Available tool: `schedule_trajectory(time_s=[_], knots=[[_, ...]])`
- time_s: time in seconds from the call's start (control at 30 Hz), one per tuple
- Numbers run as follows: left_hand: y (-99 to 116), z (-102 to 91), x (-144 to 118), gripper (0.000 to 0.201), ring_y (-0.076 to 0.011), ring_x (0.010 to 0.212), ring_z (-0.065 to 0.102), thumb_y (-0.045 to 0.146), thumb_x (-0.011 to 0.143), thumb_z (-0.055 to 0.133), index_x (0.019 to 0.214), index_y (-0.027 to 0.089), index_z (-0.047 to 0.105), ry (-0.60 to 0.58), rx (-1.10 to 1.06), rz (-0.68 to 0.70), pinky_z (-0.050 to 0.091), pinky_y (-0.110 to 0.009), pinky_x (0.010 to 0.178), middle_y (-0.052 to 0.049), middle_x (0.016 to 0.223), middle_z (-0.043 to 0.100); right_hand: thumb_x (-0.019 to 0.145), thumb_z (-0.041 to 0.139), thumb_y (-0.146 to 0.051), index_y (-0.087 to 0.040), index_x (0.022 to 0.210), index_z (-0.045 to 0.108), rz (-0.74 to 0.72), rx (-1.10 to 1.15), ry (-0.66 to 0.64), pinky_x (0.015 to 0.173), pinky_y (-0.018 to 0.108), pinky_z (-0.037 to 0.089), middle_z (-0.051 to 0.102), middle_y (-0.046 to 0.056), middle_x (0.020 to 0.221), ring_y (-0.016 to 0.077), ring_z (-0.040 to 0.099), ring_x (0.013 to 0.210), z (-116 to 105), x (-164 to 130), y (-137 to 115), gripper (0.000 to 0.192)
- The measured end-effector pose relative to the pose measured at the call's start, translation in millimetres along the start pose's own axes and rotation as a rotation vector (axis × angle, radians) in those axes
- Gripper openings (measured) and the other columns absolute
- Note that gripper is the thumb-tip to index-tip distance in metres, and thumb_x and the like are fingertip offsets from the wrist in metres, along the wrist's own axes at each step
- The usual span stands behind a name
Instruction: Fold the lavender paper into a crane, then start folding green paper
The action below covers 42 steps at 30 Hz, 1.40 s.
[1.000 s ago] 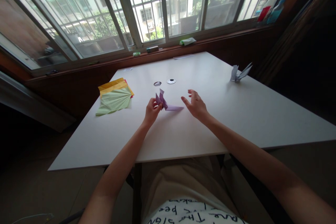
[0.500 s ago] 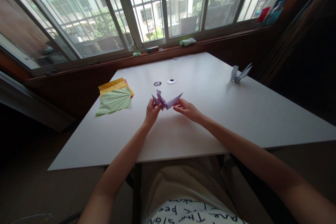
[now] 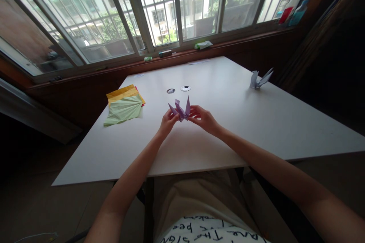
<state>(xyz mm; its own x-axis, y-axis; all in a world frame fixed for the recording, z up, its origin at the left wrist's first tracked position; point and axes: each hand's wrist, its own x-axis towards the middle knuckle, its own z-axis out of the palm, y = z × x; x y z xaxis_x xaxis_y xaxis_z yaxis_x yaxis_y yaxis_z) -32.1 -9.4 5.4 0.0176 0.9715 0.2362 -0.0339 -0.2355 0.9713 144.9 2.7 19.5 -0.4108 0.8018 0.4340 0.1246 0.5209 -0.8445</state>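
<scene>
A purple origami crane (image 3: 182,112) is held just above the white table (image 3: 222,144), between my two hands. Its pointed parts stick up, the right one nearly upright. My left hand (image 3: 168,120) pinches its left side between thumb and fingers. On the other side, my right hand (image 3: 203,117) has its fingertips closed on the base of the right-hand point. Parts of the paper are hidden behind the fingers.
Left lie a pleated light green paper (image 3: 124,109) and orange paper (image 3: 121,94). Beyond the hands are two round flat stickers or discs (image 3: 186,88), (image 3: 170,91). A grey folded paper crane (image 3: 259,79) stands at the right. Small packs (image 3: 203,45) line the windowsill.
The crane's right-hand point has swung from slanting outward to nearly upright. My right hand has moved slightly left, closing on its base. My left hand keeps its pinch.
</scene>
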Motion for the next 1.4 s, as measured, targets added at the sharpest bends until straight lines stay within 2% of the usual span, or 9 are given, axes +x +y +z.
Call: schedule_trajectory(time_s=[0.23,0.43,0.57,0.73,0.83,0.93,1.0,1.17,1.4], knots=[[5,2.0,-2,0.039,-0.0169,0.080,0.059,0.037,0.064,0.070,0.093,0.015,0.057,-0.078,-0.038,-0.029,0.046,-0.027,0.068,-0.005,0.089,0.062,0.073,0.061,-0.031,-0.019,0.099,0.054,0.017,0.066,-0.005,0.075,0.036,0.053,0.067,0.005,0.087,0.0178,0.064,0.082,-2,2,5,0.030],[3,1.0,-1,0.035,-0.0146,0.078,0.058,0.035,0.065,0.070,0.090,0.016,0.056,-0.031,-0.039,-0.016,0.045,-0.026,0.068,-0.003,0.087,0.060,0.073,0.061,-0.030,-0.019,0.097,0.054,0.050,0.070,0.016,0.076,0.036,0.053,0.066,0.005,0.089,0.0180,0.064,0.084,-3,3,11,0.027],[2,0.2,0,0.032,-0.0131,0.076,0.058,0.033,0.065,0.069,0.087,0.016,0.054,-0.002,-0.035,-0.008,0.044,-0.024,0.066,-0.001,0.084,0.059,0.073,0.060,-0.028,-0.019,0.093,0.055,0.070,0.024,0.075,0.073,0.035,0.053,0.066,0.005,0.087,0.0178,0.063,0.082,-4,4,13,0.022],[1,1.0,0,0.030,-0.0125,0.074,0.058,0.031,0.064,0.070,0.083,0.015,0.054,-0.014,-0.022,-0.020,0.043,-0.023,0.063,-0.001,0.081,0.060,0.075,0.054,-0.025,-0.019,0.089,0.055,0.071,-0.072,0.217,0.068,0.035,0.052,0.064,0.005,0.087,0.0172,0.062,0.076,-7,5,8,0.015],[1,1.6,0,0.030,-0.0133,0.074,0.059,0.031,0.064,0.070,0.084,0.014,0.054,-0.032,-0.016,-0.035,0.044,-0.024,0.064,-0.002,0.081,0.061,0.076,0.050,-0.018,-0.021,0.100,0.053,0.007,-0.131,0.308,0.071,0.035,0.051,0.058,0.007,0.102,0.0173,0.059,0.084,-9,4,3,0.025],[1,1.6,0,0.031,-0.0139,0.074,0.059,0.031,0.064,0.069,0.085,0.014,0.055,-0.049,-0.011,-0.042,0.044,-0.025,0.064,-0.002,0.082,0.061,0.076,0.046,-0.012,-0.025,0.109,0.051,-0.149,-0.286,0.348,0.076,0.036,0.050,0.052,0.006,0.113,0.0182,0.056,0.092,-10,2,1,0.036],[0,1.3,0,0.030,-0.0141,0.075,0.060,0.031,0.065,0.069,0.086,0.015,0.055,-0.055,-0.006,-0.040,0.045,-0.025,0.065,-0.002,0.082,0.061,0.077,0.045,-0.011,-0.026,0.112,0.050,-0.216,-0.378,0.363,0.077,0.037,0.049,0.053,0.006,0.112,0.0185,0.056,0.092,-11,2,1,0.039],[-2,-0.2,1,0.029,-0.0144,0.078,0.060,0.030,0.065,0.069,0.085,0.015,0.055,-0.048,0.006,-0.017,0.045,-0.025,0.066,-0.002,0.085,0.060,0.079,0.043,-0.009,-0.026,0.114,0.050,-0.246,-0.524,0.401,0.079,0.038,0.049,0.054,0.006,0.110,0.0202,0.054,0.096,-12,1,3,0.040],[0,0.5,-1,0.028,-0.0155,0.077,0.061,0.031,0.067,0.068,0.087,0.015,0.057,-0.118,0.039,0.002,0.047,-0.026,0.067,-0.003,0.085,0.061,0.078,0.048,-0.008,-0.024,0.106,0.059,-0.301,-0.746,0.316,0.082,0.038,0.046,0.059,0.005,0.108,0.0215,0.051,0.100,-14,2,6,0.034]])
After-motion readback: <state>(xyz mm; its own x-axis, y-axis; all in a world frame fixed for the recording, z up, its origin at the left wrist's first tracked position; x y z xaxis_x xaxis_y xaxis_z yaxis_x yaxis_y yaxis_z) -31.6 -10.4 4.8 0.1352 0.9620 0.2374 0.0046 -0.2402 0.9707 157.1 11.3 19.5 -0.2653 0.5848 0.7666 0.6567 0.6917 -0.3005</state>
